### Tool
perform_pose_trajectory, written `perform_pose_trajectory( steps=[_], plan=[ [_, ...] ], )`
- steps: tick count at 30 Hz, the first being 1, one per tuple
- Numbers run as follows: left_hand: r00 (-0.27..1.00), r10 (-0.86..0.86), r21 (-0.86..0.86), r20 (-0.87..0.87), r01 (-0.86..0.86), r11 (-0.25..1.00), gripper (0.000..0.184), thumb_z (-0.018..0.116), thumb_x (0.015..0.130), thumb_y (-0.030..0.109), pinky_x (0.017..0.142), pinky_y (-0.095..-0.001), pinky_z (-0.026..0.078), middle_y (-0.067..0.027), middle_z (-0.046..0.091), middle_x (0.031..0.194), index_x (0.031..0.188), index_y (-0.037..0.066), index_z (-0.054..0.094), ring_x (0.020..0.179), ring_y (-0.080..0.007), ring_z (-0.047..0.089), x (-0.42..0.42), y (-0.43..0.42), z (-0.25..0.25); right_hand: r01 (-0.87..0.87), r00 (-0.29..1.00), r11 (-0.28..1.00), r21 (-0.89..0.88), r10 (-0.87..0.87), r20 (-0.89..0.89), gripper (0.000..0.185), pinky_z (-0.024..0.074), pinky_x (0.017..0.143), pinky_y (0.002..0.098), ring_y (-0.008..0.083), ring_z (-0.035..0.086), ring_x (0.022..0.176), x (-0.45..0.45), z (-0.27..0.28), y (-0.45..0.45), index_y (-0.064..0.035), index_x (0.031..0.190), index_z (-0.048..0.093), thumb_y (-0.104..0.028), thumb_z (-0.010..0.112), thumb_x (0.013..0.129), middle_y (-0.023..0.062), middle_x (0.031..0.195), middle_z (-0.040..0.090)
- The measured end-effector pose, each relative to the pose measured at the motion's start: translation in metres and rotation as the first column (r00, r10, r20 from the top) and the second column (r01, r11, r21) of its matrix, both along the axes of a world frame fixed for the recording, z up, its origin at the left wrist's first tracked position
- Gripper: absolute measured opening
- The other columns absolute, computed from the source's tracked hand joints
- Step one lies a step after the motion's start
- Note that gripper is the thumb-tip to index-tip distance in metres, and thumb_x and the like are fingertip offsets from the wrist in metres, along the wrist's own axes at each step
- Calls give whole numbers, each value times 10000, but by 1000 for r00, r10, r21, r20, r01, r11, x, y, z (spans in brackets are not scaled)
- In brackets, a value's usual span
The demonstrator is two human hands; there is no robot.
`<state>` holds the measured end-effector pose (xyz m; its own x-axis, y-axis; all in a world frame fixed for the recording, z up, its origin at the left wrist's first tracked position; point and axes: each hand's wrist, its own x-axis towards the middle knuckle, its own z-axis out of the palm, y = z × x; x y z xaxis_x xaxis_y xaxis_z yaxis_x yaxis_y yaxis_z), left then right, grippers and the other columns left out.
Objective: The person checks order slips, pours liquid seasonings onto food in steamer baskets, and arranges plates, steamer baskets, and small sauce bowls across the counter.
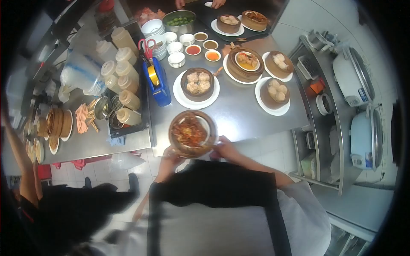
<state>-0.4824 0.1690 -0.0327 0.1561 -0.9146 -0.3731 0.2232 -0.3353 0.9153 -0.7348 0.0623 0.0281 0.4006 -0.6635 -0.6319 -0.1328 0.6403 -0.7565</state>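
Note:
Close to my body, at the counter's front edge, I hold a round bamboo steamer basket (pixel 173 135) with a dish of reddish-brown, saucy food (pixel 191 131) inside. My left hand (pixel 171 159) is closed on its lower left rim. At the lower right side my right hand (pixel 226 149) grips it too, its fingers partly blurred. Just beyond lies a white plate (pixel 181 94) carrying another steamer basket (pixel 197 97) with several dumplings (pixel 198 83).
More steamers on plates, such as a dumpling basket (pixel 275 94), stand at right. Sauce bowls (pixel 193 50), a blue tape dispenser (pixel 160 91) and squeeze bottles (pixel 128 100) are left. Another person's hand (pixel 218 3) shows at the far side; a person's arm (pixel 21 158) is far left.

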Motion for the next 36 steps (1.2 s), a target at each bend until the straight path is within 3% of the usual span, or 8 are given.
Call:
perform_pose_trajectory(
  steps=[2, 4, 7, 10, 12, 15, 17, 36],
  plan=[
    [987, 67, -60, 144, -59, 996, 369, 539, 877, 27, 820, -345, 527, -156, 569, 1082, 1213, 44, 389, 940, -245, 612, 13, 7, -14, -56, 998, 998, -18, 56, 1, 256, 564, 559, 314, 233, 653, 655, 17, -1, -6, -6, 1113, 390, -90, 514, 906, 170, 840, 605],
    [934, 289, 124, -212, -267, 956, 400, 532, 861, -4, 891, -365, 490, -162, 535, 1138, 1226, 19, 370, 1022, -251, 573, 5, -1, 43, -78, 997, 997, 1, 78, -17, 251, 551, 556, 305, 217, 650, 650, 28, 3, -14, 7, 1117, 478, -126, 511, 907, 140, 844, 614],
    [882, 394, 134, -261, -371, 919, 433, 522, 857, -9, 932, -382, 456, -161, 517, 1160, 1256, 25, 356, 1055, -249, 554, 7, 1, 43, -63, 997, 993, -98, 68, 47, 207, 543, 587, 298, 196, 645, 662, 22, -18, -26, 8, 1045, 551, -128, 539, 890, 129, 869, 629],
    [952, 264, -79, -158, -278, 957, 479, 520, 862, 7, 943, -380, 440, -149, 520, 1137, 1297, 46, 323, 1084, -247, 533, 11, 6, 19, 43, 994, 998, -36, -39, 101, 177, 550, 598, 321, 208, 642, 670, 0, -19, -27, 13, 1020, 553, -86, 542, 874, 139, 867, 627],
    [881, 313, 73, -354, -308, 949, 511, 516, 868, 11, 920, -385, 461, -151, 540, 1089, 1323, 67, 291, 1044, -262, 559, 10, 9, 36, 155, 967, 982, -104, -130, 218, 208, 554, 596, 331, 223, 640, 669, -12, -32, -35, 17, 1057, 522, -55, 539, 863, 154, 858, 620],
    [967, 224, 90, -122, -214, 973, 518, 503, 882, 13, 872, -391, 498, -173, 559, 1049, 1338, 76, 265, 967, -286, 602, 16, 11, 30, 463, 882, 874, -147, -436, 181, 340, 561, 584, 339, 250, 642, 671, 3, -35, -82, 25, 1168, 421, -9, 532, 849, 187, 868, 604],
    [937, 274, 142, -215, -247, 958, 510, 470, 900, 11, 842, -380, 519, -197, 559, 1034, 1343, 78, 227, 935, -297, 616, 14, 5, 39, 497, 868, 847, -188, -487, 99, 467, 561, 575, 332, 251, 642, 675, 19, -27, -123, 22, 1244, 340, 11, 555, 829, 196, 894, 592],
    [761, 590, 132, -271, -577, 806, 458, 418, 864, -90, 854, -371, 533, -225, 506, 1115, 1282, 44, 287, 960, -309, 593, -25, -20, 47, 259, 943, 929, -266, -303, -140, 564, 522, 477, 253, 156, 593, 600, -89, -1, -70, -1, 1266, 438, 101, 610, 740, 78, 818, 553]
  ],
)
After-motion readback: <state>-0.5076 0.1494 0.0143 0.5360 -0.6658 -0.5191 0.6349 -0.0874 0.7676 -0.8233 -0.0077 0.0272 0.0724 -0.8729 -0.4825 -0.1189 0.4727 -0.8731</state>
